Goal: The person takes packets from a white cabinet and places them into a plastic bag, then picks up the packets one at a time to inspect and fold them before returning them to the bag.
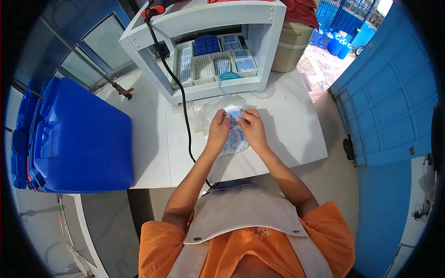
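Between my two hands is a stack of small white packets with blue print (pixel 235 114). My left hand (pixel 219 127) is closed on its left side, fingers pressed to the edge. On the right side my right hand (pixel 251 126) grips the same packets. Just below and behind them a clear plastic bag (pixel 237 139) lies on the white table (pixel 296 134), with more blue-printed packets inside it. Part of the bag is hidden by my hands and wrists.
Beyond my hands, a white shelf unit (pixel 215 92) holds several baskets (pixel 203 69) of packets. A black cable (pixel 184 106) hangs across the table. A blue jerrycan (pixel 88 139) stands left, a beige bin (pixel 289 46) back right. A blue door (pixel 384 88) is at the right.
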Available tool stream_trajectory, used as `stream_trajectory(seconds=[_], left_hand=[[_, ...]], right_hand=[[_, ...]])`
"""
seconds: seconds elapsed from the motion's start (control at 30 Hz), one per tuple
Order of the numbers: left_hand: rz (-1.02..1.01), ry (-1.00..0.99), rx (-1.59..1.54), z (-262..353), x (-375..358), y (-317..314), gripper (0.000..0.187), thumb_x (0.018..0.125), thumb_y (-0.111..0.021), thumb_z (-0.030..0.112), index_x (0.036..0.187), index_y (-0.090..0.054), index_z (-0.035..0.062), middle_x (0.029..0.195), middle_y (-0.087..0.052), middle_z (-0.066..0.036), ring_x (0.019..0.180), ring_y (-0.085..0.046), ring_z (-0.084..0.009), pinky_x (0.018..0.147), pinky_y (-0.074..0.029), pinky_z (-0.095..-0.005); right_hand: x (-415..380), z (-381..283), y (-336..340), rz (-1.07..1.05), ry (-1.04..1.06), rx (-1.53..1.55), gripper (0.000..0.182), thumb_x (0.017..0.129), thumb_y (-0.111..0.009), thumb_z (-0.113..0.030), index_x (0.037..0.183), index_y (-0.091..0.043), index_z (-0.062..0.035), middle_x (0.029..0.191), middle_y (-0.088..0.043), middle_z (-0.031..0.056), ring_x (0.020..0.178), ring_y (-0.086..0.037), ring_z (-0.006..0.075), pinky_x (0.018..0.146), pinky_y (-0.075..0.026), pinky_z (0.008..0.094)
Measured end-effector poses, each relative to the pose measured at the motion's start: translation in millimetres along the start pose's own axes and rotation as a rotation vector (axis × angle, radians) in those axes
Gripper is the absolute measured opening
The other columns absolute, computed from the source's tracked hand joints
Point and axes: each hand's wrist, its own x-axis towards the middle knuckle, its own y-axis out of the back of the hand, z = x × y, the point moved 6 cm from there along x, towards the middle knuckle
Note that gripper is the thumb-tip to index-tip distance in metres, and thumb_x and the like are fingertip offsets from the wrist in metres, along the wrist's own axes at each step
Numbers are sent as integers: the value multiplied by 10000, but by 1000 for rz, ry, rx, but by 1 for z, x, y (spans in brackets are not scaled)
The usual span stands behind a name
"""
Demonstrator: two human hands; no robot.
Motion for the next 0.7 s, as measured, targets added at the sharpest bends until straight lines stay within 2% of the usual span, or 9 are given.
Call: stream_trajectory(seconds=[0.13, 0.23, 0.3, 0.33, 0.37, 0.43, 0.47, 0.63, 0.7], left_hand=[[-5, -89, 109, -10, 5, -1, 162, 905, -434, 87, 1033, -442, -12, 943, -544, -78, 844, -549, -149, 712, -478, -280], [39, 4, 29, -16, 9, 8, 136, 894, -442, 84, 999, -441, -3, 926, -544, -87, 845, -552, -158, 720, -482, -306], [70, 79, -33, -11, 10, 23, 130, 888, -438, 75, 995, -443, 1, 914, -544, -88, 845, -556, -166, 726, -486, -319], [100, 146, -97, -8, 9, 29, 125, 883, -434, 66, 991, -445, 4, 903, -543, -88, 845, -561, -173, 732, -490, -331], [99, 147, -97, -2, 6, 30, 125, 883, -434, 66, 991, -445, 4, 903, -543, -88, 845, -561, -173, 732, -490, -331], [55, 192, -340, 6, 0, 26, 109, 877, -411, 46, 975, -444, 11, 883, -546, -89, 824, -574, -197, 754, -495, -355], [40, 232, -440, 10, -2, 22, 112, 870, -387, 35, 965, -444, 14, 892, -558, -104, 848, -585, -225, 785, -492, -372], [-13, 287, -545, 24, -6, 22, 158, 873, -361, 33, 1008, -436, -4, 940, -571, -139, 866, -599, -251, 782, -504, -389], [-32, 314, -576, 25, -5, 24, 177, 875, -354, 32, 1028, -433, -11, 961, -573, -153, 870, -603, -257, 776, -509, -389]], right_hand=[[-3, -24, -7, 79, 256, -344, 250, 818, -618, -78, 1049, -610, 17, 956, -537, 90, 789, -545, 168, 680, -444, 266], [4, -27, -9, 0, 275, -163, 252, 836, -591, -83, 1068, -598, 16, 926, -544, 106, 761, -548, 190, 676, -444, 271], [19, -12, 5, -79, 75, 53, 241, 855, -558, -81, 1074, -592, 14, 871, -545, 120, 732, -544, 216, 669, -442, 277], [19, -12, 9, -214, -31, -57, 233, 828, -571, -84, 1034, -599, 23, 848, -559, 130, 745, -556, 260, 667, -448, 319], [17, -4, 6, -213, -33, -58, 233, 828, -571, -84, 1034, -599, 23, 848, -559, 130, 745, -556, 260, 667, -448, 319], [3, 17, -23, -562, 88, -408, 240, 771, -615, -103, 975, -612, 24, 886, -565, 152, 781, -574, 309, 677, -459, 362], [-7, 20, -25, -484, 102, -382, 287, 724, -638, -123, 972, -598, 16, 939, -553, 175, 836, -574, 360, 706, -465, 420], [-15, 11, -38, -431, -70, -511, 357, 716, -645, -124, 1041, -552, -11, 995, -522, 178, 914, -563, 370, 771, -466, 444], [-14, 9, -34, -301, -32, -493, 270, 709, -657, -124, 954, -594, -30, 941, -549, 170, 856, -590, 369, 759, -482, 434]])
